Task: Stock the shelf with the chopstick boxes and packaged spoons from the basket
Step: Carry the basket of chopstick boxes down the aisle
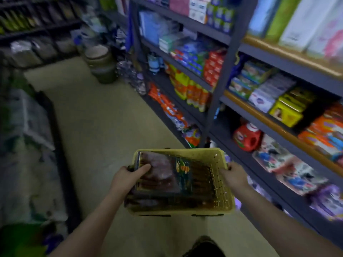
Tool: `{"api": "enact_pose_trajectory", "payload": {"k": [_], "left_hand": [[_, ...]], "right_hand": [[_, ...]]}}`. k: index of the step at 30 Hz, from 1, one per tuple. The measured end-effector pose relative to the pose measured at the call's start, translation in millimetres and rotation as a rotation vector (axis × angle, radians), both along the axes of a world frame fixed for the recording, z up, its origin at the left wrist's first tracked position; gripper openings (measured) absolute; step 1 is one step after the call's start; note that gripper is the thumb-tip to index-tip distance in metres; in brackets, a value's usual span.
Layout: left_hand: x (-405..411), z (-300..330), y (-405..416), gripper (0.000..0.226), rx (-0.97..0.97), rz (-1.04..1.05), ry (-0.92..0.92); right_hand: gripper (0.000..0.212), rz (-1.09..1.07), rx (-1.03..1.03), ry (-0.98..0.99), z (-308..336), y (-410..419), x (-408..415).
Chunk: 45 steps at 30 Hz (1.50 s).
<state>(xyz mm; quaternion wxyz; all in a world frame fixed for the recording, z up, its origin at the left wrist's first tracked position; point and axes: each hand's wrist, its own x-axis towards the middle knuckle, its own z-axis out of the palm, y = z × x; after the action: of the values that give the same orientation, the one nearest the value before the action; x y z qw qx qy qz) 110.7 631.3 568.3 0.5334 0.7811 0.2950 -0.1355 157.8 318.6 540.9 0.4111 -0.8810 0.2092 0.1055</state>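
Note:
A yellow plastic basket [225, 200] hangs in front of me over the aisle floor, tilted slightly. Flat dark brown chopstick boxes [167, 175] with a green label fill it; no packaged spoons can be told apart in the blur. My left hand [128, 178] grips the basket's left rim, its thumb lying on the top box. My right hand [235, 175] holds the right rim. The dark metal shelf [267, 130] rises on my right, packed with colourful goods.
A beige floor aisle [96, 117] runs ahead. Stacked bowls or pots [101, 64] stand at its far end. Bagged goods and a dark low rack [55, 130] line the left side. A red jug [246, 138] sits on the lower right shelf.

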Motion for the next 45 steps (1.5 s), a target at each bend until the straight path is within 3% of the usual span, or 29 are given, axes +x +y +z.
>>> {"api": "enact_pose_trajectory", "payload": {"k": [10, 15, 19, 22, 26, 29, 33, 37, 42, 45], "left_hand": [[176.1, 3.2, 159.6, 0.074, -0.021, 0.183, 0.023], [274.8, 23.5, 237.0, 0.036, -0.008, 0.335, -0.026], [350.4, 22.7, 310.2, 0.073, 0.028, 0.386, -0.063], [411.5, 11.3, 373.8, 0.065, 0.037, 0.431, -0.080], [500.9, -5.6, 467.0, 0.043, 0.039, 0.392, -0.049], [570.4, -8.8, 548.2, 0.073, 0.038, 0.349, 0.004], [664.8, 9.9, 639.5, 0.059, 0.043, 0.304, 0.037], [760.0, 4.1, 729.3, 0.083, 0.044, 0.262, 0.017], [886.6, -7.1, 823.6, 0.060, 0.045, 0.231, -0.003], [964.7, -8.1, 879.2, 0.072, 0.019, 0.238, 0.014]], "right_hand": [[0.041, 0.435, -0.132, -0.018, -5.0, 176.7, 243.6], [0.013, 0.575, -0.125, -0.030, -4.0, 274.9, 383.9], [0.014, 0.634, -0.160, -0.110, 5.1, 362.9, 480.7], [0.018, 0.687, -0.230, -0.153, 1.3, 431.0, 550.7], [0.021, 0.714, -0.302, -0.177, -7.5, 524.6, 636.0], [0.023, 0.688, -0.335, -0.136, -8.4, 595.5, 694.7], [0.016, 0.653, -0.326, -0.096, 1.0, 681.9, 776.0], [0.023, 0.602, -0.245, -0.048, 0.4, 758.8, 859.0], [0.027, 0.570, -0.204, -0.021, -11.9, 859.7, 985.1], [0.027, 0.567, -0.175, 0.005, -13.4, 914.4, 1066.2]]}}
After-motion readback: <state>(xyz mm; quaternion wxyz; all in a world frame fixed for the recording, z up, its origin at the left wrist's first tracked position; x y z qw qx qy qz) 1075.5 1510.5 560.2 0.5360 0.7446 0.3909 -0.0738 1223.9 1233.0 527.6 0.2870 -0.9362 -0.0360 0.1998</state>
